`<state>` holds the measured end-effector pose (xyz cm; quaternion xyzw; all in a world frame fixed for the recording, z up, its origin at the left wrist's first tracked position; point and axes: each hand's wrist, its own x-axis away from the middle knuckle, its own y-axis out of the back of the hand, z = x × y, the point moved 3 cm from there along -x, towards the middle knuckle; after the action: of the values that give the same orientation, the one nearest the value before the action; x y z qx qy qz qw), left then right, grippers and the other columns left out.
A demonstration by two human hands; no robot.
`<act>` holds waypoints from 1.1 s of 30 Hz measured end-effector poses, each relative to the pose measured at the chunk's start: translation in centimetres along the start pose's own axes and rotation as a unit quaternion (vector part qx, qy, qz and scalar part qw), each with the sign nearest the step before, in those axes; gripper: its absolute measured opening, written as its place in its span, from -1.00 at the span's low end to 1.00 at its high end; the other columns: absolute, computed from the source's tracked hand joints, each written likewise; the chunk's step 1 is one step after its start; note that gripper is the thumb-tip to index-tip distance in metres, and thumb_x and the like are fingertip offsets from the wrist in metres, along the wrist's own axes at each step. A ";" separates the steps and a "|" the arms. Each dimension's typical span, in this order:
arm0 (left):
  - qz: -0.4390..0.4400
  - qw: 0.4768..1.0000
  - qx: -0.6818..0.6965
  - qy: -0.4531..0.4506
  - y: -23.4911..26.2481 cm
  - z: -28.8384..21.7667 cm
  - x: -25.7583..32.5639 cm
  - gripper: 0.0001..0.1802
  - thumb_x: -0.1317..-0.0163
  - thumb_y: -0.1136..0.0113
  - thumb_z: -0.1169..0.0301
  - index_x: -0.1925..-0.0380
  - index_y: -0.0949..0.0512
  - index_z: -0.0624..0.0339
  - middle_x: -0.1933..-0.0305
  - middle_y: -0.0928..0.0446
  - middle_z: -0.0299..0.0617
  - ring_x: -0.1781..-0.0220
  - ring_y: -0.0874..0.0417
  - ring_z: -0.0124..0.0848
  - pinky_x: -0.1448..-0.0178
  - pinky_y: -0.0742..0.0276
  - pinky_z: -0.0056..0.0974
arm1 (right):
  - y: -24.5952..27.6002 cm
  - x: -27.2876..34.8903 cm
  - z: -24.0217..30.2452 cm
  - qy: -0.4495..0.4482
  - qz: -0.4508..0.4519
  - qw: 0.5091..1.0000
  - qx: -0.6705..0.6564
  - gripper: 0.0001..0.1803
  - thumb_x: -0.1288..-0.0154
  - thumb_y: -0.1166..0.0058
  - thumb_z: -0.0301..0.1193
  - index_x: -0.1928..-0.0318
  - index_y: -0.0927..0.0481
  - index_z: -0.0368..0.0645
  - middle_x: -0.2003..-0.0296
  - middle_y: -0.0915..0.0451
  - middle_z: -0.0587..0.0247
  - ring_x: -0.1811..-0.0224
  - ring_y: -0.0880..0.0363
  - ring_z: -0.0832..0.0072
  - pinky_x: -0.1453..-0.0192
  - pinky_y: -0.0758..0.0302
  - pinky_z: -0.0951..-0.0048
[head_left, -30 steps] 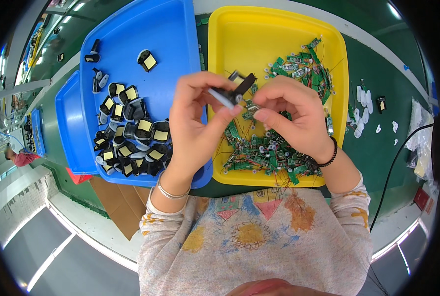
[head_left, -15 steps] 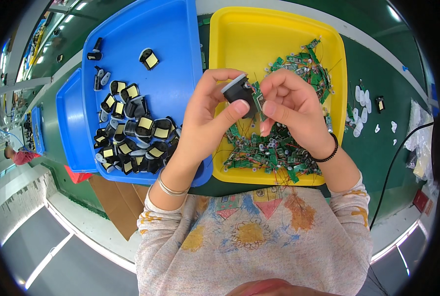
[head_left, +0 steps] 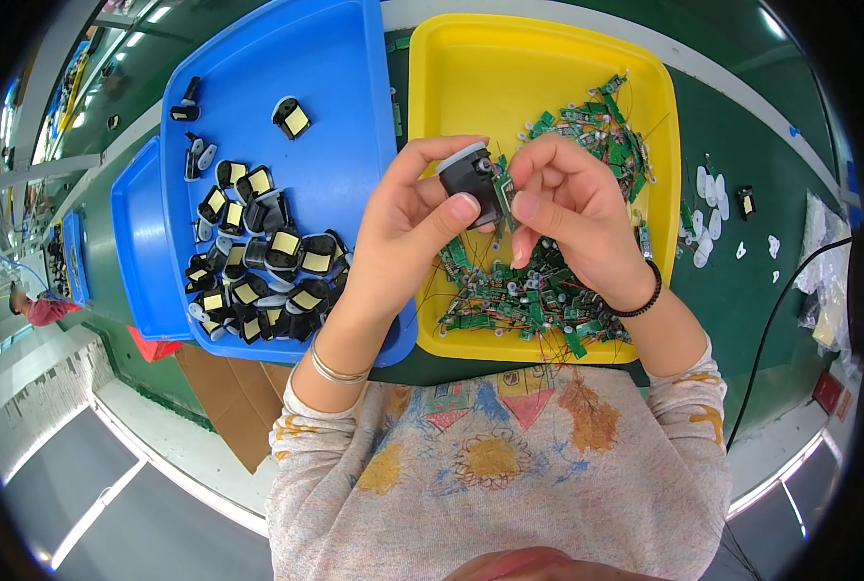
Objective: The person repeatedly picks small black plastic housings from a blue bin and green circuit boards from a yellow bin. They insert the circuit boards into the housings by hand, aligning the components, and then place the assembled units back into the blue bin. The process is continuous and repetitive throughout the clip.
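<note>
Blue tray (head_left: pixel 350 107), one, on my left, bearing black housings (head_left: pixel 283 249). Yellow tray (head_left: pixel 471 82), one, on my right, heaped with green boards (head_left: pixel 529 305). My left hand (head_left: pixel 393 237), gripping one housing over the yellow tray. My right hand (head_left: pixel 582 218), pinching a board. Held housing (head_left: pixel 468 189): turned since a second ago, dark face now showing, apparently lined up for the board; black, pale-rimmed. Held board (head_left: pixel 508 198): slim, green, near-upright at the housing's right edge; contact uncertain.
</note>
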<state>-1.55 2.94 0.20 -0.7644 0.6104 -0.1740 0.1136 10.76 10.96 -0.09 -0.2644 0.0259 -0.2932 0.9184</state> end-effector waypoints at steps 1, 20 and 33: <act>0.001 1.000 -0.007 0.000 0.0 0.0 0.0 -0.47 -0.12 -0.16 0.30 -0.04 -0.27 0.33 0.28 -0.46 -0.28 0.31 -0.44 -0.57 0.18 -0.34 -0.48 | 0.0 0.0 -0.1 0.000 -0.002 1.000 -0.004 -0.87 -0.17 -0.03 -0.50 0.28 -0.39 -0.23 0.56 -0.48 0.37 0.63 -0.49 0.66 0.55 -0.43 0.70; -0.030 0.974 -0.197 -0.110 0.1 -0.1 0.1 -0.53 -0.06 -0.13 0.55 -0.05 -0.36 0.24 0.12 -0.49 -0.15 0.11 -0.52 -0.44 0.02 -0.39 -0.38 | -0.1 0.3 0.0 0.029 -0.010 0.998 0.057 -0.87 -0.14 -0.06 -0.55 0.30 -0.41 -0.27 0.56 -0.48 0.38 0.60 -0.48 0.70 0.52 -0.41 0.73; -0.053 0.957 -0.251 -0.134 0.0 -0.6 0.3 -0.54 -0.03 -0.16 0.54 -0.01 -0.41 0.20 0.19 -0.54 -0.14 0.15 -0.53 -0.40 0.05 -0.41 -0.35 | 0.4 0.0 0.1 -0.012 0.008 0.998 0.064 -0.85 -0.12 -0.09 -0.53 0.30 -0.44 -0.30 0.52 -0.52 0.32 0.57 -0.51 0.66 0.50 -0.43 0.71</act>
<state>-1.76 2.70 0.78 -0.8157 0.5724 0.0832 -0.0104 11.05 11.30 -0.22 -0.2086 -0.0016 -0.2838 0.9359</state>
